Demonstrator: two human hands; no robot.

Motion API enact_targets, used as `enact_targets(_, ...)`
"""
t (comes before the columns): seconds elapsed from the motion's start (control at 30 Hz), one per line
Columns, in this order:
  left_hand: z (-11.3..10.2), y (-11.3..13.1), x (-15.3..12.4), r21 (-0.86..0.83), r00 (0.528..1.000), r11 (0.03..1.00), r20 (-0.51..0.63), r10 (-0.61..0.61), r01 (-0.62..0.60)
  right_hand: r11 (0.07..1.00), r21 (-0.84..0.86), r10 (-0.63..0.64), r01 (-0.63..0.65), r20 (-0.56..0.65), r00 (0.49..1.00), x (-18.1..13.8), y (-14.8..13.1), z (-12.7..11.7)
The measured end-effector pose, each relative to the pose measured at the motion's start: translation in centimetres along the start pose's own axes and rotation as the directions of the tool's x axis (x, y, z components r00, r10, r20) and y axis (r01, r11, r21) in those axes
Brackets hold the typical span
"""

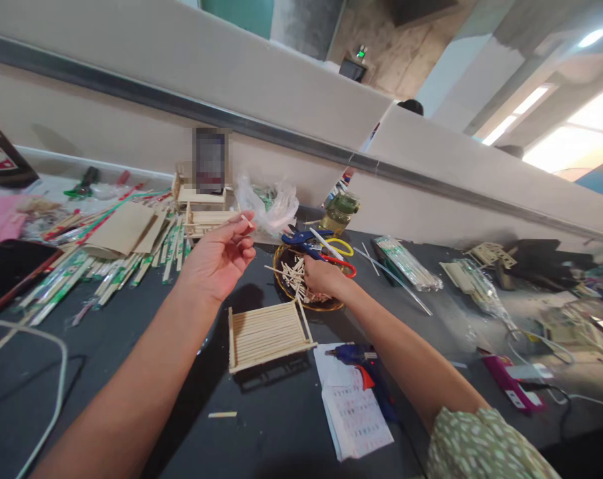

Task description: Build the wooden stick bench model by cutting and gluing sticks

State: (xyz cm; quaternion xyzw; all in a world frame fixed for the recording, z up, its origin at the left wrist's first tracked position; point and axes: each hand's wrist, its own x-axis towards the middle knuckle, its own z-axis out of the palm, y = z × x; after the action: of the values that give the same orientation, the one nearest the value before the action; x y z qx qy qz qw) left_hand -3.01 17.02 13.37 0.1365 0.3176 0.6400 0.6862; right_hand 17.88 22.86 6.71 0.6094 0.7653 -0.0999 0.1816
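Note:
My left hand [216,256] is raised above the dark table [132,372], palm toward me, fingers pinched on a short wooden stick piece [246,221]. My right hand [321,276] reaches into a round yellow-rimmed dish [326,306] full of short cut sticks [294,273]; its fingers are curled among them, and what they grip is hidden. A small raft-like frame of glued sticks [266,332] lies on the table between my arms. Scissors with blue handles [301,237] and red and yellow-handled ones [339,256] rest on the dish's far rim.
A blue glue gun [354,354] lies on a printed paper sheet [354,412] at front right. Wrapped chopsticks [72,276] and cardboard [124,229] pile up on the left. Stick models [204,209], a plastic bag [269,206], a jar [339,211] and packets [406,263] stand behind. A white cable [56,379] loops at left.

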Motion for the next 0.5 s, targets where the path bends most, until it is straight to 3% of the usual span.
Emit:
enact_targets(0.13, 0.1, 0.0, 0.0, 0.004, 1.000, 1.000, 0.001, 0.003, -0.003, 0.998, 0.042, -0.057, 0.056, 0.023, 0.998, 0.2, 0.7, -0.6)
enact_targets(0.23, 0.1, 0.1, 0.0, 0.004, 1.000, 1.000, -0.005, 0.005, -0.005, 0.951, 0.238, -0.221, 0.197, 0.082, 0.972, -0.5, 2.3, -1.5)
enact_targets(0.3, 0.1, 0.2, 0.0, 0.004, 1.000, 1.000, 0.000, 0.004, -0.004, 0.910, 0.331, -0.273, 0.248, 0.031, 0.962, -1.0, 3.1, -1.9)
enact_targets(0.4, 0.1, 0.2, -0.1, 0.002, 1.000, 1.000, 0.004, 0.004, -0.004, 0.907, 0.261, -0.308, 0.329, -0.119, 0.944, -1.3, 3.1, -1.8)
enact_targets(0.5, 0.1, 0.1, -0.2, 0.002, 1.000, 1.000, -0.004, 0.006, -0.006, 0.909, 0.107, -0.378, 0.402, -0.194, 0.905, -1.4, 2.1, -1.2)
